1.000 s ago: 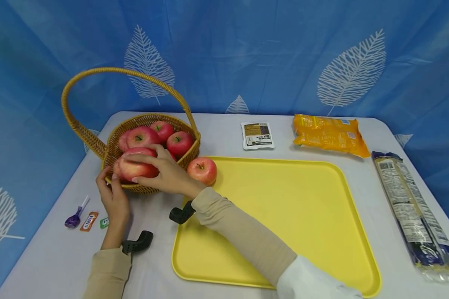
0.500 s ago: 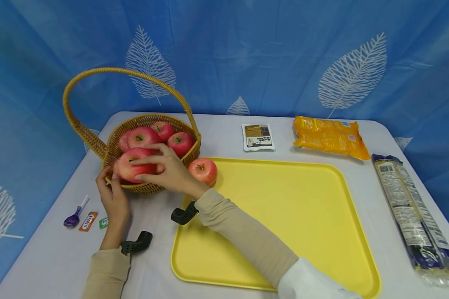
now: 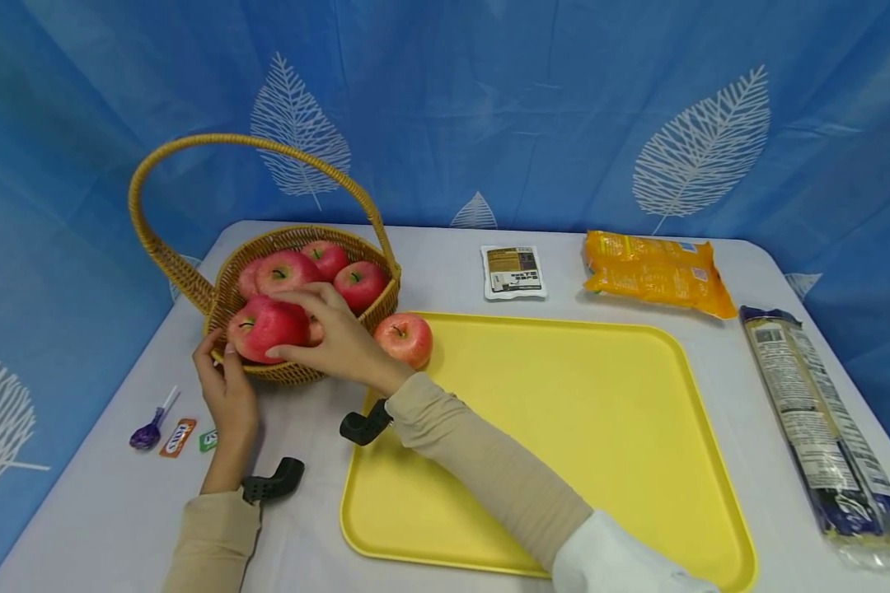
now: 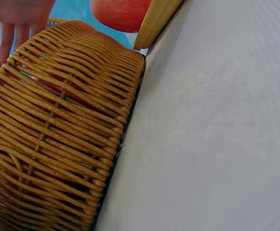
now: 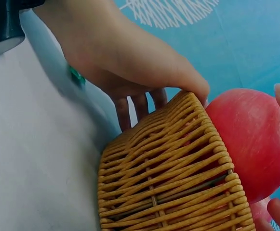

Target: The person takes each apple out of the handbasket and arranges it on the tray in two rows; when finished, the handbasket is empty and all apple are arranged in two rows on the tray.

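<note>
A wicker basket (image 3: 282,374) with a tall arched handle stands at the left, filled with several red apples. My left hand (image 3: 230,399) holds its near left rim; in the right wrist view the left hand's fingers (image 5: 140,105) lie along the outer side of the weave (image 5: 168,173), thumb up at the rim. My right hand (image 3: 339,342) reaches over the near rim and holds the front apple (image 3: 269,328) between thumb and fingers, stem toward the left. Another apple (image 3: 404,339) sits at the far left corner of the yellow tray (image 3: 549,436), just right of the basket.
Left of the basket's front lie a purple lollipop (image 3: 147,435), an orange-wrapped candy (image 3: 177,438) and a green one (image 3: 208,441). Behind the tray are a small white-edged packet (image 3: 513,272) and an orange bag (image 3: 656,273). A long clear-and-purple package (image 3: 823,428) lies at the right edge.
The front apple has turned under my right hand, its stem swinging to the left. My right fingers have shifted slightly on it; my left hand stays at the rim.
</note>
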The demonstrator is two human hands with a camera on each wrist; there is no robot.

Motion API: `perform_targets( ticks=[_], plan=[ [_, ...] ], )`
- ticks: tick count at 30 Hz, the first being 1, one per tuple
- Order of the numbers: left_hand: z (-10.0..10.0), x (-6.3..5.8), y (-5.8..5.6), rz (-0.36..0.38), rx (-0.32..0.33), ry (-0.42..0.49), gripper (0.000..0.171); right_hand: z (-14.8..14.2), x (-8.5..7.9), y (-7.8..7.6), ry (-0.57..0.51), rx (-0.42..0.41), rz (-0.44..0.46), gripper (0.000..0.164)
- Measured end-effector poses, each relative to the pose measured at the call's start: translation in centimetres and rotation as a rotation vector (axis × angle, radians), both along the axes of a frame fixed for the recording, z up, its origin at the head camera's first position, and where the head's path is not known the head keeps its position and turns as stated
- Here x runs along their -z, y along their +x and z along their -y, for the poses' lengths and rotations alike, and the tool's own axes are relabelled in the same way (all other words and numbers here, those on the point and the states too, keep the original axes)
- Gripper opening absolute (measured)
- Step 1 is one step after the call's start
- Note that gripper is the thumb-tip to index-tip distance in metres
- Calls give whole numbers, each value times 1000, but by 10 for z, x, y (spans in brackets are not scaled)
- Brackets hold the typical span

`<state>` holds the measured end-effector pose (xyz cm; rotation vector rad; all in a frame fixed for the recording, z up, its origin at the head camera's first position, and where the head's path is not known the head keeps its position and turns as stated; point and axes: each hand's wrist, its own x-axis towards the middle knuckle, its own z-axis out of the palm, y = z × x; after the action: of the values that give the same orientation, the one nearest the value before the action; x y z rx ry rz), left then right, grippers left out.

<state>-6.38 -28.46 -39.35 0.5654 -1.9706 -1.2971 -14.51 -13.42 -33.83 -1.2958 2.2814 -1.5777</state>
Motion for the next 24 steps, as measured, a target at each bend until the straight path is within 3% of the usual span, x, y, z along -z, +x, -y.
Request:
perform_targets(
  ticks=[12, 24],
  plan=[
    [1, 3, 0, 11, -3, -3, 38, 3, -6, -4, 255, -17, -44, 94],
    [2, 3, 0, 28, -1, -4, 39, 16, -7, -8, 302, -30, -88, 102]
  ],
)
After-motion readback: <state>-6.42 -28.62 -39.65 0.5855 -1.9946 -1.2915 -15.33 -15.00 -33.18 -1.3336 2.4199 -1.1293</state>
